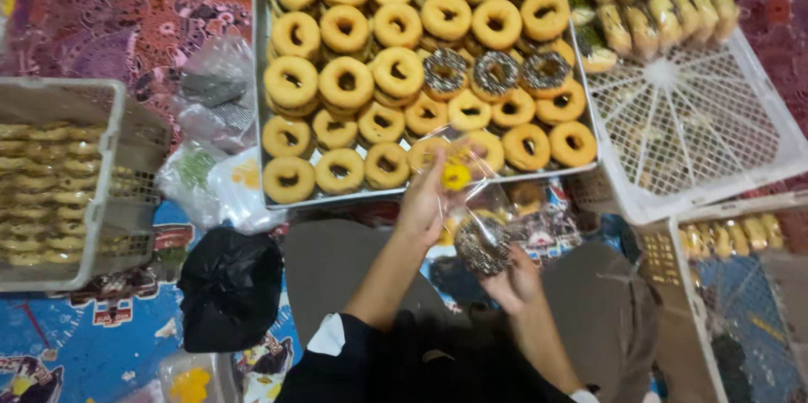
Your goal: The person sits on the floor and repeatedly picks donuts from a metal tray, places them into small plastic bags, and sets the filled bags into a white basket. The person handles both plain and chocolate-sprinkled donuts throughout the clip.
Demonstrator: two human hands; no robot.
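Right hand [515, 283]: nearest, gripping a sprinkle-topped doughnut [482, 245] from below.
Metal tray [259, 108]: stacked with ring doughnuts, beyond both hands.
White crate [699, 129]: right of tray.
Left hand [423, 205]: pinching a clear plastic bag [459, 163] just above the sprinkled doughnut.

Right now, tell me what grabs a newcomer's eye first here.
The big metal tray packed with ring doughnuts fills the top centre, three chocolate-sprinkled ones among them. Just below it, the right hand holds a sprinkled doughnut while the left hand grips a clear plastic bag.
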